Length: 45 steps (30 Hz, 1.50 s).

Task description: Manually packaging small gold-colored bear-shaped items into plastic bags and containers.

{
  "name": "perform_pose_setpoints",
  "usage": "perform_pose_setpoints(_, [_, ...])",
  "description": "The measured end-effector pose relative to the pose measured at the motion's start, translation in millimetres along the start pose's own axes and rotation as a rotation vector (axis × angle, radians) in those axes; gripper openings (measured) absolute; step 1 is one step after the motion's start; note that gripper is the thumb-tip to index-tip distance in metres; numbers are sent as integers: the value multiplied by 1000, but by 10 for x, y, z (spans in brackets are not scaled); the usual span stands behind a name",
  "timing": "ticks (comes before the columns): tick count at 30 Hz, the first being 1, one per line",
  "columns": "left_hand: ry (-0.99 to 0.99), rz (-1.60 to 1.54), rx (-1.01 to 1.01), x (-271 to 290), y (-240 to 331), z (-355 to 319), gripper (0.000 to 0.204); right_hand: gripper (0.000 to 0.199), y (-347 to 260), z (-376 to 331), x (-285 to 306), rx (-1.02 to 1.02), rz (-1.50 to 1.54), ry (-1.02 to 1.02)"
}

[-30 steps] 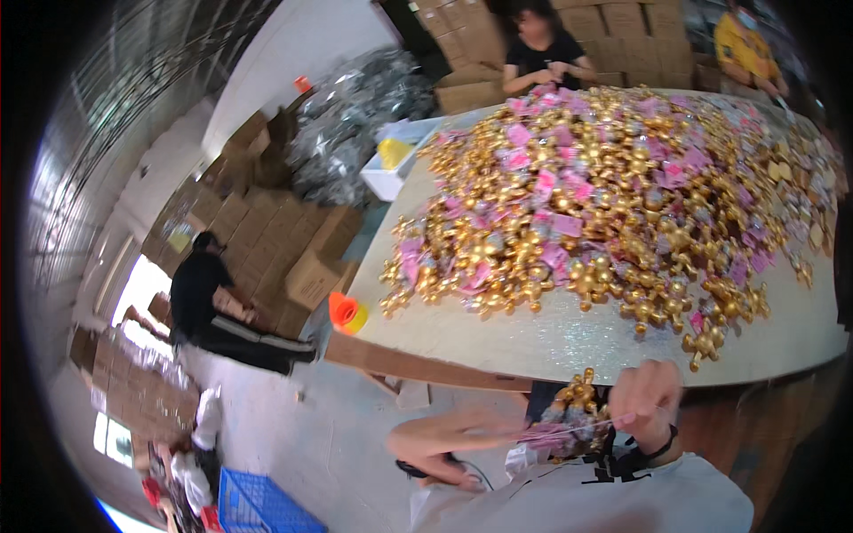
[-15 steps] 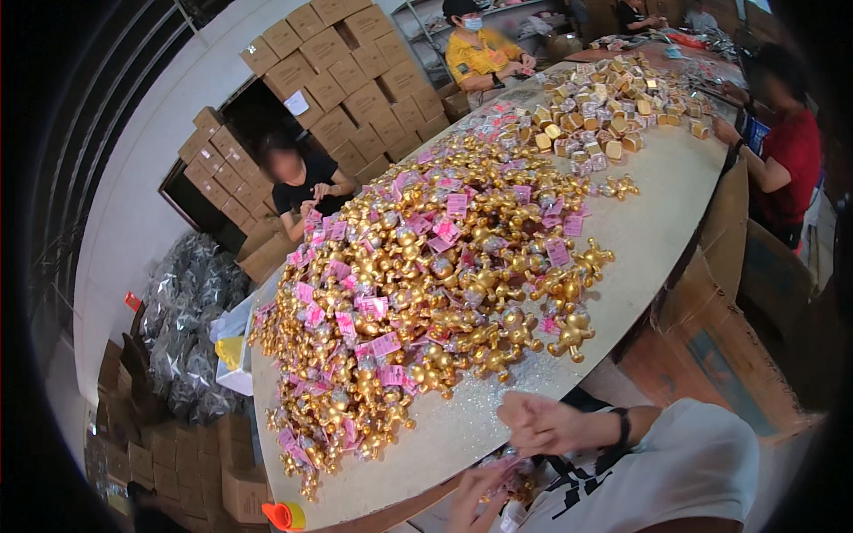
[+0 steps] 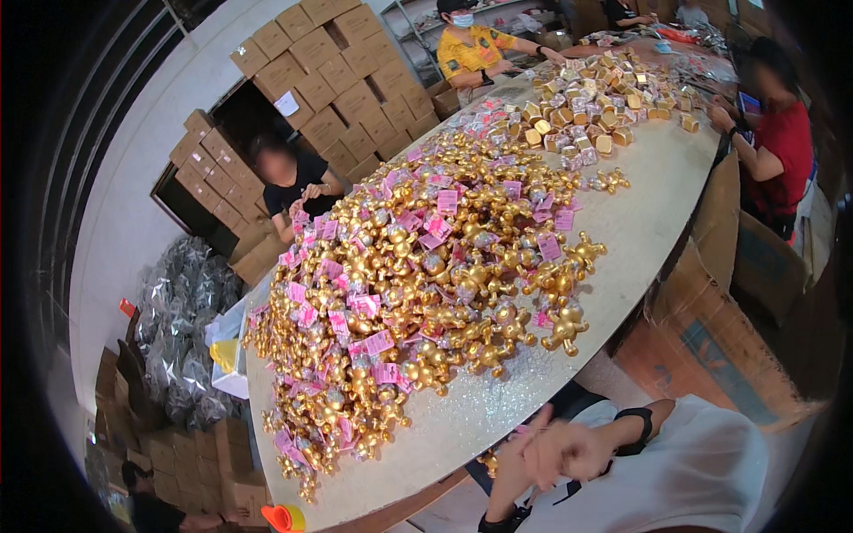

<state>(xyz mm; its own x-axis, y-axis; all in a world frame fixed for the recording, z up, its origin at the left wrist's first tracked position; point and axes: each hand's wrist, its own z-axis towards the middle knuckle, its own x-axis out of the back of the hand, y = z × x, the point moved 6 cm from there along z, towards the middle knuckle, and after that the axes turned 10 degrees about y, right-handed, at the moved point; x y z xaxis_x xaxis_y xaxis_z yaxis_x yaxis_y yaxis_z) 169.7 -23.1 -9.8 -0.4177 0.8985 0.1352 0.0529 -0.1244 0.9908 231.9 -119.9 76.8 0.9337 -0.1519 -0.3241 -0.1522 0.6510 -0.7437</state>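
Observation:
Over the table's near edge, in front of my white shirt, my hands are close together and smeared by motion. My right hand (image 3: 573,453), with a black band at the wrist, is curled in front of my left hand (image 3: 513,469) and partly covers it. A bit of pink (image 3: 522,430) shows by the left fingers, and a small gold piece (image 3: 489,462) beside that hand; what the fingers hold is mostly hidden. Beyond them a large heap of shiny gold figurines (image 3: 444,293) with pink tags and clear wrapping spreads over the pale table (image 3: 462,431).
Gold box-shaped pieces (image 3: 604,102) are heaped at the far end. An orange-yellow roll (image 3: 284,517) sits at the near left edge. An open carton (image 3: 711,346) stands right of the table. Co-workers (image 3: 298,182) sit around it; stacked cartons (image 3: 333,80) line the wall.
My hands have come together, the right one moving down over the left; the pink-tagged bundle seen below them is now mostly hidden. The co-worker in yellow has reached toward the gold boxes.

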Motion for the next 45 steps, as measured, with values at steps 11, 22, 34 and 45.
perform_pose_setpoints(11, [-176, 1246, -17, 597, 525, -278, 16, 9, 931, 60, 348, -391, 433, 347])
perform_pose_setpoints(22, [1081, 520, -1420, 632, 1458, -566, 28, 10, 304, 780, -150, -3, 473, 176])
perform_pose_setpoints(34, [-26, 517, -567, 987, 1216, -635, 15, 26, 414, -268, 158, -623, -229, -620])
perform_pose_setpoints(45, [-323, 534, -19, 499, 315, -765, 27, 26, 606, -410, 334, -556, -542, -716])
